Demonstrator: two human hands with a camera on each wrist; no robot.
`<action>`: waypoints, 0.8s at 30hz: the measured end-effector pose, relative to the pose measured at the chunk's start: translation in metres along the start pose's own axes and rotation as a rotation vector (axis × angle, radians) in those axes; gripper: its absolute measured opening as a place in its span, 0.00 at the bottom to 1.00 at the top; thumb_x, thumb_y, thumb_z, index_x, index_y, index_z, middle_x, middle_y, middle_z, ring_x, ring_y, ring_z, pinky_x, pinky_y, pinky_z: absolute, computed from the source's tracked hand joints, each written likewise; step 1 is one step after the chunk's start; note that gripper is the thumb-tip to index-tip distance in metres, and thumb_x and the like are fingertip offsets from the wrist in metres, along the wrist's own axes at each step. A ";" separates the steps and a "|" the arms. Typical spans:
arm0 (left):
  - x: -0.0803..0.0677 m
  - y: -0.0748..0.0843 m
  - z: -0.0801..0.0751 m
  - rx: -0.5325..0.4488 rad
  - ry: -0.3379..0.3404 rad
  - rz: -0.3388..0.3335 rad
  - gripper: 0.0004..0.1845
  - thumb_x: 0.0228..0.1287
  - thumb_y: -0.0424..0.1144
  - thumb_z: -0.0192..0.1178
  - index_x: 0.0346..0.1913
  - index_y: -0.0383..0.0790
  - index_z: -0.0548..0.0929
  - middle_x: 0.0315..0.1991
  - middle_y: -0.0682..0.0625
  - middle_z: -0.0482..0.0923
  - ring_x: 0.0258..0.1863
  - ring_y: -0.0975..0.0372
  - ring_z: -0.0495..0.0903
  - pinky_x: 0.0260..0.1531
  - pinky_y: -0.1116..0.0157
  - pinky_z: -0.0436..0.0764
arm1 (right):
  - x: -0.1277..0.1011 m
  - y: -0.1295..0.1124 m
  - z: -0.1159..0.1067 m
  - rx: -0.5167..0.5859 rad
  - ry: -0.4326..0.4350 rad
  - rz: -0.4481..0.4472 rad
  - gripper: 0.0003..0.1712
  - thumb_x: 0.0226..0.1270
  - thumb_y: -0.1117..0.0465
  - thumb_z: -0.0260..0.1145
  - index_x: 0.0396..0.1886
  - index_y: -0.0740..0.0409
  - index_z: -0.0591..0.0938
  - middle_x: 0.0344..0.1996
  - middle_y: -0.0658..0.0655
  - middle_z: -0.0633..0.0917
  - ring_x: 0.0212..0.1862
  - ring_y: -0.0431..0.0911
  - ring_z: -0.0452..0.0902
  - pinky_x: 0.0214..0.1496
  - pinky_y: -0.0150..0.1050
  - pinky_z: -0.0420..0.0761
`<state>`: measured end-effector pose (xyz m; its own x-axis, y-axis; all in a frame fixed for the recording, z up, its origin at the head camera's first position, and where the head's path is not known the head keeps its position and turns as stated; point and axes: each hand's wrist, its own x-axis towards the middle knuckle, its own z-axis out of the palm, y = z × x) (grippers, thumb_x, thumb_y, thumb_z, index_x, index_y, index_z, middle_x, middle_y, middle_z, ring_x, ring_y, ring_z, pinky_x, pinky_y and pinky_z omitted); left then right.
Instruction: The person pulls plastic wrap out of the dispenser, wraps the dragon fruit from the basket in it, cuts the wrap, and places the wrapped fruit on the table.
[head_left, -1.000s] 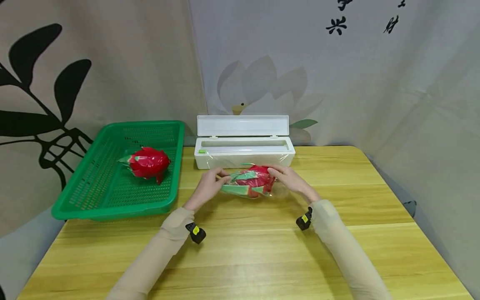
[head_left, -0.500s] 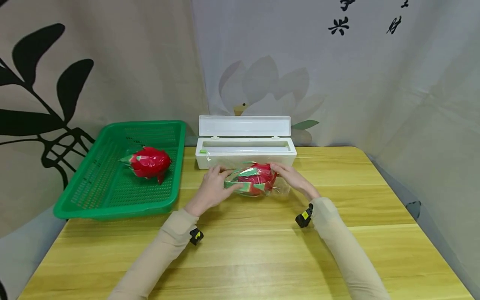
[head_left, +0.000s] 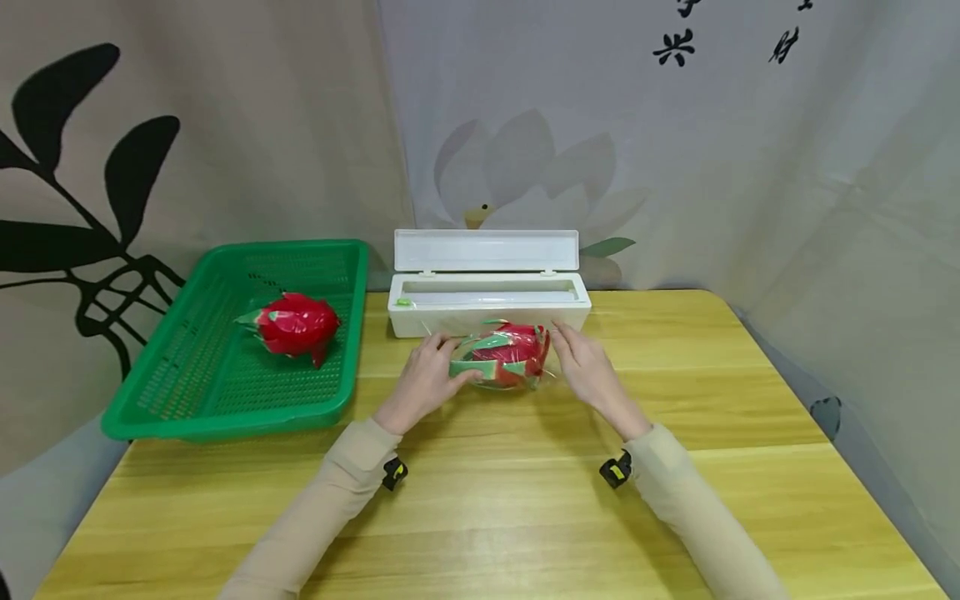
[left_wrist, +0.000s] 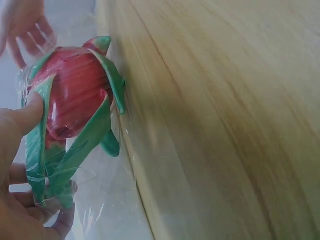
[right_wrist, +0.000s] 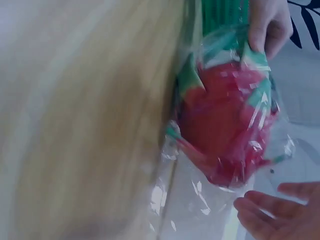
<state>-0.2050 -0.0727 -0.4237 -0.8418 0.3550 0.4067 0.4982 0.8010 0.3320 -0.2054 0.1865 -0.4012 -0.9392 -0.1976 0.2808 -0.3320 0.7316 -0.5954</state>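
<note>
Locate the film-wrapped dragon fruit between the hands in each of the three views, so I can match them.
Head: wrapped dragon fruit lies centre, on the table before the white film box.
Left wrist: upper left, left hand gripping its leafy end.
Right wrist: centre right, right hand open just below it.
Shared landmark: the yellow wooden table.

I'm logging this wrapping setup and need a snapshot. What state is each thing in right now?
Dispenser box: lid open, upright behind.
Dragon fruit on the table: covered in clear film, lying on its side.
Left hand: grips the fruit's leafy end.
Right hand: fingers straight, beside the fruit's other end.
Green basket: holds a second dragon fruit; wrap on it not discernible.
</note>
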 end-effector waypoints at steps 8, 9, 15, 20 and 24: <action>0.004 -0.002 0.000 -0.017 -0.028 0.002 0.35 0.53 0.55 0.66 0.54 0.28 0.79 0.49 0.38 0.79 0.47 0.51 0.81 0.48 0.56 0.82 | 0.005 0.001 0.012 -0.070 -0.201 -0.057 0.41 0.72 0.37 0.46 0.76 0.48 0.48 0.75 0.60 0.55 0.74 0.58 0.53 0.71 0.60 0.60; 0.005 -0.002 0.000 -0.021 -0.032 -0.004 0.35 0.53 0.55 0.66 0.55 0.28 0.78 0.50 0.38 0.79 0.48 0.50 0.81 0.49 0.56 0.82 | 0.007 0.001 0.012 -0.093 -0.213 -0.058 0.43 0.69 0.35 0.49 0.76 0.45 0.48 0.75 0.59 0.56 0.73 0.59 0.56 0.69 0.62 0.62; 0.007 0.000 0.001 -0.062 -0.024 -0.027 0.33 0.55 0.53 0.66 0.55 0.28 0.76 0.48 0.38 0.80 0.44 0.52 0.82 0.43 0.58 0.83 | 0.019 -0.001 0.017 -0.248 -0.202 -0.160 0.43 0.59 0.35 0.63 0.72 0.41 0.62 0.67 0.60 0.67 0.54 0.58 0.75 0.51 0.56 0.79; 0.009 -0.001 0.002 -0.058 -0.014 -0.017 0.28 0.59 0.50 0.63 0.52 0.28 0.78 0.45 0.38 0.81 0.41 0.51 0.83 0.40 0.58 0.84 | 0.025 0.000 0.022 -0.309 -0.156 -0.205 0.40 0.58 0.37 0.65 0.68 0.45 0.68 0.64 0.61 0.71 0.51 0.56 0.76 0.48 0.52 0.80; 0.010 -0.005 0.005 -0.067 -0.026 -0.033 0.27 0.62 0.50 0.61 0.53 0.28 0.78 0.47 0.37 0.81 0.43 0.50 0.83 0.43 0.58 0.84 | 0.031 -0.004 0.023 -0.325 -0.156 -0.202 0.39 0.59 0.36 0.64 0.68 0.45 0.70 0.61 0.61 0.73 0.51 0.57 0.76 0.47 0.53 0.80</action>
<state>-0.2167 -0.0706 -0.4254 -0.8625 0.3426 0.3723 0.4825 0.7783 0.4017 -0.2356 0.1625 -0.4075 -0.8683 -0.4366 0.2353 -0.4895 0.8309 -0.2645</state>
